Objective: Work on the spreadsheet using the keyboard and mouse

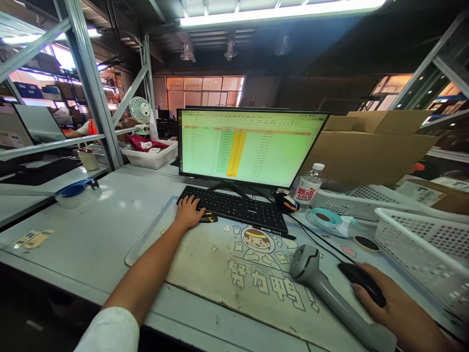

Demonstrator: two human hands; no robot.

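The keyboard (240,207) lies at the centre of the frame, just below the screen (271,151), probably so that keys and display can be watched together. The left hand (188,213) spreads loosely over its left end, fingers on the keys, gripping nothing. At lower right, the right hand (394,303) curls partly closed around the mouse (364,279). The scanner's (326,286) handle lies beside it, likely for easy reach.

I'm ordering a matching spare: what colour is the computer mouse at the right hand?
The computer mouse is black; the head view shows it best.
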